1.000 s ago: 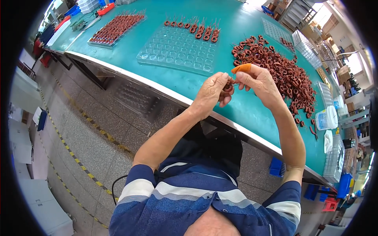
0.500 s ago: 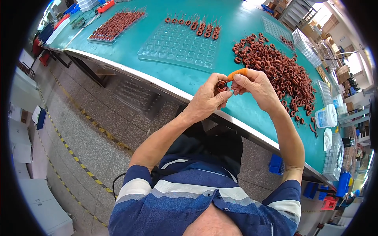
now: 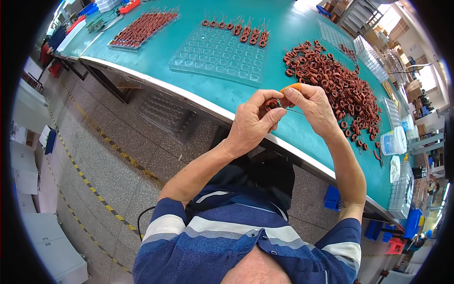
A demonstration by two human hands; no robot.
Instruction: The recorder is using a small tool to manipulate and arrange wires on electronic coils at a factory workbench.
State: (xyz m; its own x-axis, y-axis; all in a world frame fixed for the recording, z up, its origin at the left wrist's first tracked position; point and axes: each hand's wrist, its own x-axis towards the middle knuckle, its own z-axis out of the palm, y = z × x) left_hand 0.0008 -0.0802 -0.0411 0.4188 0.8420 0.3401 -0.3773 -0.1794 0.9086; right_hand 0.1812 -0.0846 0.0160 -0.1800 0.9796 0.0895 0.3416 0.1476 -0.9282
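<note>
My left hand (image 3: 253, 120) is closed on a ring-shaped coil (image 3: 272, 104) wound with reddish-brown copper wire, held between thumb and fingers just above the table's near edge. A thin wire lead (image 3: 294, 110) sticks out from the coil toward the right. Against the coil's right side, my right hand (image 3: 311, 106) is pinched, thumb against a finger that wears an orange finger cot (image 3: 291, 88). What lies between those fingertips is hidden. Beyond my hands stands a clear plastic tray (image 3: 215, 59) with round pockets; several coils (image 3: 246, 35) stand in its far rows, leads upward.
A big heap of loose coils (image 3: 338, 85) covers the green table (image 3: 198, 87) on the right. At the left stands a filled tray of coils (image 3: 145, 29). Pliers (image 3: 379, 154), a white tub (image 3: 393, 141) and clear trays (image 3: 402, 189) line the right edge.
The coil has turned in my left hand, so its ring face now shows. My right fingers have shifted closer to the coil, and one lead shows longer. The view has shifted slightly.
</note>
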